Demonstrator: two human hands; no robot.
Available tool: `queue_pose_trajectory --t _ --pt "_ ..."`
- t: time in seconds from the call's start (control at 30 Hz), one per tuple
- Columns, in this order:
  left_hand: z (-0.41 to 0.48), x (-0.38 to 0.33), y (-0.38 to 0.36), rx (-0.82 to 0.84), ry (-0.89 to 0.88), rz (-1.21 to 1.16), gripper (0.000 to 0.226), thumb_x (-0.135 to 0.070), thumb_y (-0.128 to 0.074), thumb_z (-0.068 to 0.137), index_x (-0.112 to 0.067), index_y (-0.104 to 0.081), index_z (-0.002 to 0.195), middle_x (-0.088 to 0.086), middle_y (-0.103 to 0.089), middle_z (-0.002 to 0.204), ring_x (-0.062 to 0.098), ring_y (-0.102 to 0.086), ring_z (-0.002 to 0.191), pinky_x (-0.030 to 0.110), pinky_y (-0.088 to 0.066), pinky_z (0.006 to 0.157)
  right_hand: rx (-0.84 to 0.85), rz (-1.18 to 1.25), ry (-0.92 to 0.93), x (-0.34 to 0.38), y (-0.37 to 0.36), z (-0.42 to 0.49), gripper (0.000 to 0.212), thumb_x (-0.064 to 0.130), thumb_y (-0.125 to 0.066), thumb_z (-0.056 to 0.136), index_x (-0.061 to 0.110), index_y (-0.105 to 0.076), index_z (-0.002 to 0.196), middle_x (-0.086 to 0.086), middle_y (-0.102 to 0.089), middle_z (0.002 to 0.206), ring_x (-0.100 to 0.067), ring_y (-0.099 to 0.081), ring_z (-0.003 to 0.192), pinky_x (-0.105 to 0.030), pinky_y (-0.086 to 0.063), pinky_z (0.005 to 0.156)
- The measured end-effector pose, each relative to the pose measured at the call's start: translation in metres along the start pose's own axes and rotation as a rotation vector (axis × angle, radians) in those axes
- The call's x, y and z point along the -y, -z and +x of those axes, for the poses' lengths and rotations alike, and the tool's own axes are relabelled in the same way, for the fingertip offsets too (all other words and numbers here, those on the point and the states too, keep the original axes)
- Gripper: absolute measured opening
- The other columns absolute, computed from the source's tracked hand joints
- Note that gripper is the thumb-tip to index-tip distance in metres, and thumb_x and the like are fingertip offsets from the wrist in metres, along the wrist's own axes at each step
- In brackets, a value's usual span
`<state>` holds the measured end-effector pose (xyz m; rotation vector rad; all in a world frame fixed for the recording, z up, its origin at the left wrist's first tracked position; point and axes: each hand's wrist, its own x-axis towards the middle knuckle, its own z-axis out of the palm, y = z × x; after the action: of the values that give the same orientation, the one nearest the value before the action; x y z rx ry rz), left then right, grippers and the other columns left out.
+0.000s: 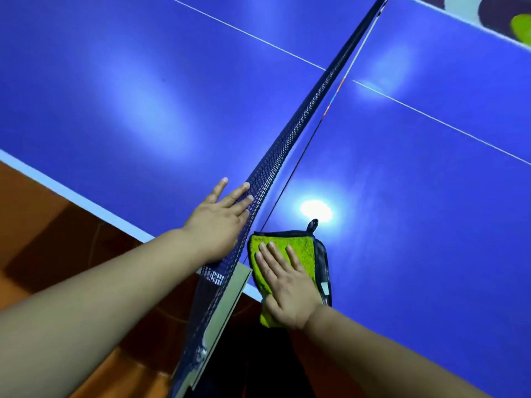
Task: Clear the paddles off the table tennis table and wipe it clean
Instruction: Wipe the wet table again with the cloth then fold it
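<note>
Downward view over a glossy blue table tennis table (416,182) marked with thin white lines. Dark mesh net (287,142) crossing it diagonally, from the near edge up toward the far top of the view.

Right of the net, at the near edge of the table: a lime-green fluffy microfibre cloth with dark trim (301,248). Folded into a rough rectangle and lying flat on the blue surface, its near end hanging just past the white edge band (57,188). A small dark loop sticking out at the cloth's far corner.

Right hand (287,288) pressed palm-down on the near half of the cloth. Fingers straight and slightly spread, pointing away toward the far side, flat on the cloth rather than curled round it. Far half of the cloth showing bare beyond the fingertips.

Left hand (218,222) on the other side of the net, palm down, fingers straight and loosely spread. Fingertips against the mesh, holding nothing. Net between the two hands, cloth just beside the foot of the net.

Pale grey net bracket (230,300) at the table edge below the left wrist, jutting toward the viewer. Bright white lamp glare (316,209) on the surface just beyond the cloth. Orange-brown floor (43,225) below the near-left edge. Past the far top-right edge, a blurred yellow-green shape (521,28), too indistinct to name.
</note>
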<state>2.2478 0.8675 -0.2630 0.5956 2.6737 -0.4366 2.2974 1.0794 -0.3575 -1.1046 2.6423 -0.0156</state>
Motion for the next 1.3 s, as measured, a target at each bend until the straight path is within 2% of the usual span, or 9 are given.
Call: queue_pose_trajectory --t 0.2,0.33,0.67,0.8,0.93,1.0,1.13,1.2,1.3 --pt "-0.019 -0.029 0.002 0.002 0.02 0.019 0.054 -0.029 -0.031 0.097 -0.013 -0.02 0.147 0.007 -0.002 0.158 0.027 0.017 0.142 0.053 0.016 0.109 -0.031 0.17 -0.339 0.059 -0.007 -0.017 0.084 0.041 -0.042 0.072 0.007 -0.034 0.148 -0.01 -0.026 0.157 -0.031 -0.021 0.146 -0.053 -0.011 0.111" --pt "-0.018 -0.056 0.008 -0.022 0.005 0.069 0.053 -0.027 -0.028 0.097 -0.011 -0.021 0.147 0.009 -0.005 0.157 0.027 0.016 0.143 0.051 0.02 0.107 -0.049 0.182 -0.326 0.047 -0.007 -0.027 0.082 0.042 -0.04 0.071 0.008 -0.04 0.146 -0.009 -0.034 0.154 -0.029 -0.03 0.143 -0.051 -0.012 0.111" --pt "0.003 -0.19 0.023 -0.041 -0.054 0.015 0.054 -0.023 -0.027 0.097 -0.008 -0.016 0.148 0.011 -0.009 0.157 0.027 0.015 0.143 0.045 0.033 0.096 -0.117 0.195 -0.483 -0.051 -0.033 -0.151 0.079 0.039 -0.041 0.072 0.009 -0.041 0.146 -0.006 -0.035 0.154 -0.024 -0.026 0.144 -0.048 -0.013 0.112" --pt "0.023 -0.271 0.04 -0.046 -0.09 -0.033 0.056 -0.026 -0.029 0.097 -0.009 -0.015 0.148 0.01 -0.01 0.157 0.026 0.012 0.143 0.045 0.029 0.099 -0.101 0.208 -0.573 -0.101 -0.048 -0.223 0.08 0.039 -0.041 0.073 0.01 -0.036 0.148 -0.006 -0.031 0.156 -0.023 -0.017 0.145 -0.046 -0.01 0.114" --pt "0.038 -0.347 0.057 -0.052 -0.157 -0.086 0.06 -0.029 -0.053 0.085 -0.007 -0.042 0.139 0.012 -0.038 0.146 0.029 -0.016 0.142 0.042 0.024 0.105 -0.1 0.202 -0.672 -0.153 -0.061 -0.3 0.08 0.039 -0.04 0.073 0.01 -0.037 0.148 -0.006 -0.03 0.156 -0.026 -0.022 0.145 -0.047 -0.01 0.113" --pt "0.045 -0.381 0.065 -0.076 -0.185 -0.119 0.063 -0.031 -0.052 0.086 -0.008 -0.036 0.142 0.01 -0.031 0.15 0.027 -0.01 0.144 0.042 0.023 0.106 -0.082 0.197 -0.743 -0.179 -0.067 -0.338 0.08 0.038 -0.039 0.073 0.009 -0.038 0.147 -0.006 -0.032 0.155 -0.026 -0.023 0.144 -0.046 -0.009 0.113" --pt "0.055 -0.433 0.071 -0.128 -0.171 -0.172 0.065 -0.033 -0.035 0.094 -0.013 -0.009 0.15 0.004 -0.005 0.158 0.022 0.014 0.143 0.043 0.026 0.105 -0.075 0.194 -0.838 -0.229 -0.075 -0.402 0.085 0.043 -0.021 0.073 0.015 -0.016 0.154 0.0 -0.003 0.159 -0.021 0.002 0.147 -0.037 0.012 0.118" --pt "0.056 -0.442 0.074 -0.131 -0.161 -0.174 0.064 -0.034 -0.034 0.095 -0.013 -0.008 0.15 0.003 -0.004 0.158 0.022 0.015 0.143 0.044 0.025 0.106 -0.028 0.21 -0.874 -0.25 -0.074 -0.422 0.09 0.047 -0.01 0.069 0.021 -0.002 0.155 0.007 0.015 0.155 -0.013 0.017 0.145 -0.035 0.018 0.116" --pt "0.056 -0.434 0.073 -0.124 -0.135 -0.191 0.065 -0.034 -0.039 0.094 -0.013 -0.014 0.149 0.004 -0.01 0.157 0.022 0.01 0.144 0.043 0.026 0.105 0.016 0.201 -0.978 -0.261 -0.069 -0.426 0.087 0.049 -0.007 0.07 0.029 0.004 0.153 0.01 0.021 0.153 -0.02 0.017 0.147 -0.043 0.014 0.117"
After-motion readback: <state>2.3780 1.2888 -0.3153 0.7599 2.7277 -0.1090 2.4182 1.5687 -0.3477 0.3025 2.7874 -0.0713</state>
